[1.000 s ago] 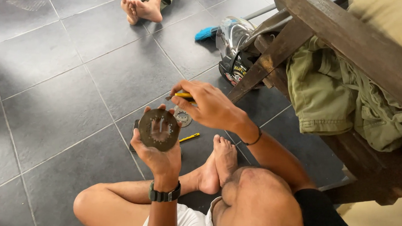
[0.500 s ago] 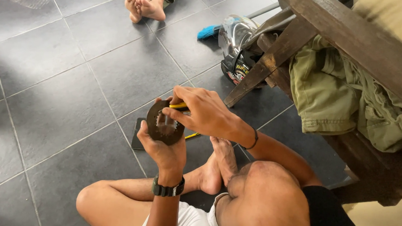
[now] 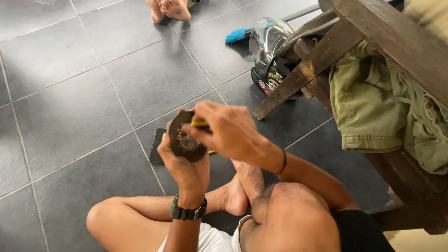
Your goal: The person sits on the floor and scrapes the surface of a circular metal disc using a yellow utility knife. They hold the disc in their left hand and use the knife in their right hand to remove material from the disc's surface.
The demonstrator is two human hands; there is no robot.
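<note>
My left hand [image 3: 188,169], with a dark watch on the wrist, grips a dark round disc [image 3: 183,143] with small teeth around its inner ring and holds it upright in front of me. My right hand [image 3: 229,131], with a thin band on the wrist, is closed on a yellow-handled tool [image 3: 200,123] and presses it against the disc's upper right edge. The tool's tip is hidden behind my fingers. I sit cross-legged on a grey tiled floor [image 3: 70,113].
A flat dark rectangle [image 3: 155,147] lies on the tiles under the disc. A helmet [image 3: 268,52] and a blue broom head [image 3: 237,36] sit by a wooden bench [image 3: 382,25] draped with green cloth [image 3: 376,102]. Another person's bare feet [image 3: 169,3] are at the top.
My right hand has moved from beside the disc onto its upper edge with the yellow tool. My left hand has tilted the disc more upright and brought it closer.
</note>
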